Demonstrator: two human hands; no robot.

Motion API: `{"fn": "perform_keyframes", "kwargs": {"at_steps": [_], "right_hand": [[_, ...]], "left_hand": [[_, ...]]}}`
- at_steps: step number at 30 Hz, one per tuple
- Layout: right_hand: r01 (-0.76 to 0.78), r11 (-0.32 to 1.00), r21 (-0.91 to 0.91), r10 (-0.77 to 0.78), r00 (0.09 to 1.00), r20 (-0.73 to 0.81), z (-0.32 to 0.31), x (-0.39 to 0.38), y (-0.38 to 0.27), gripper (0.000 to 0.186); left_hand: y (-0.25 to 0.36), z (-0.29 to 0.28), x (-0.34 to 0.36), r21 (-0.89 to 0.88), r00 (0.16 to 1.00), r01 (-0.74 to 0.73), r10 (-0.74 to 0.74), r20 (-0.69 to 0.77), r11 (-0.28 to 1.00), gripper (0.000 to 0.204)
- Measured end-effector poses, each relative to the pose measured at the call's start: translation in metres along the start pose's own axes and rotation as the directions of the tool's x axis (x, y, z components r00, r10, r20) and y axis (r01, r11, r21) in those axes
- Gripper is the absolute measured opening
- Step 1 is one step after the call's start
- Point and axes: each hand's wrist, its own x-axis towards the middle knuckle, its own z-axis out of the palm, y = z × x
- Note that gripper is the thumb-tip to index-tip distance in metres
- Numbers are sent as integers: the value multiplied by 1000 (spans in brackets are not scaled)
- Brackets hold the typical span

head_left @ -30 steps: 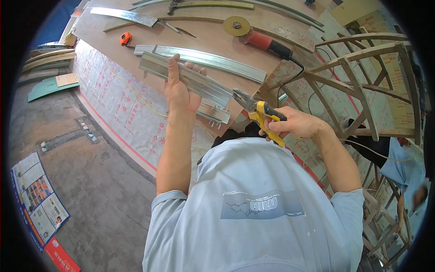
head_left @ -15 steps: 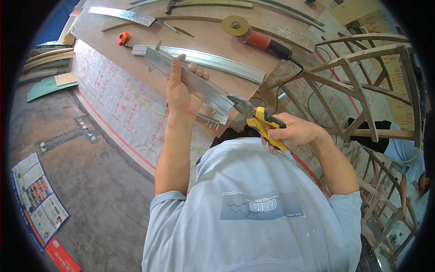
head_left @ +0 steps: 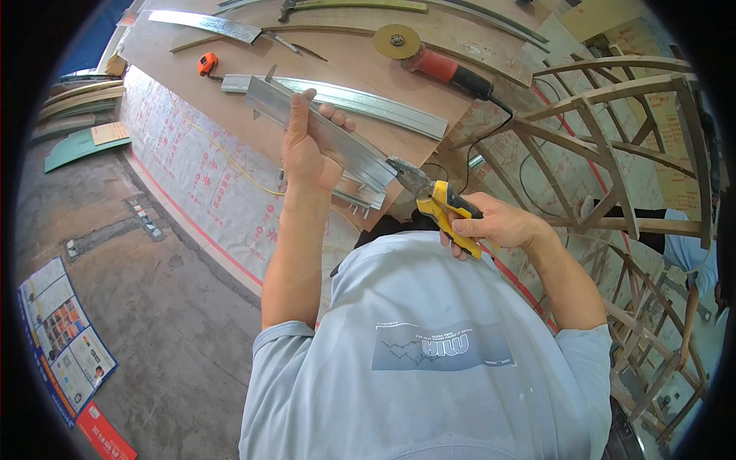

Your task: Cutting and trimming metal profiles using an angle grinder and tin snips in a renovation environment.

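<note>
My left hand (head_left: 313, 146) is wrapped round a short silver metal channel (head_left: 353, 152), its thumb along the near side and its fingertips over the far edge. The piece slants from upper left down to the right, with a bent tab sticking out near its upper end. My right hand (head_left: 491, 222) grips yellow-and-black pliers (head_left: 433, 201). Their jaws meet the lower right end of the channel; whether they are fully closed on the metal is hard to make out. A longer metal profile (head_left: 360, 106) lies on the wooden board just beyond my left hand.
On the board (head_left: 230, 52) lie an orange tape measure (head_left: 207, 64), an angle grinder (head_left: 433, 63) with its cord trailing right, a hammer (head_left: 345, 6) and another metal strip (head_left: 207, 26). Wooden trestles (head_left: 613, 153) stand at right, with another person (head_left: 686, 245) behind them.
My hands, the channel and the pliers have barely moved. The other person at the far right has shifted further right.
</note>
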Motion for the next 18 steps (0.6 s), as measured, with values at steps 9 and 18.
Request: {"fn": "perform_keyframes", "kwargs": {"at_steps": [9,18], "right_hand": [[-87,982,-167,67,991,-118,6,7,-1,32],[-344,913,-218,366,928,71,-8,14,-12,33]], "left_hand": [[6,4,6,137,995,85,-78,-59,987,38],[9,42,0,774,776,320,-620,116,546,47]]}}
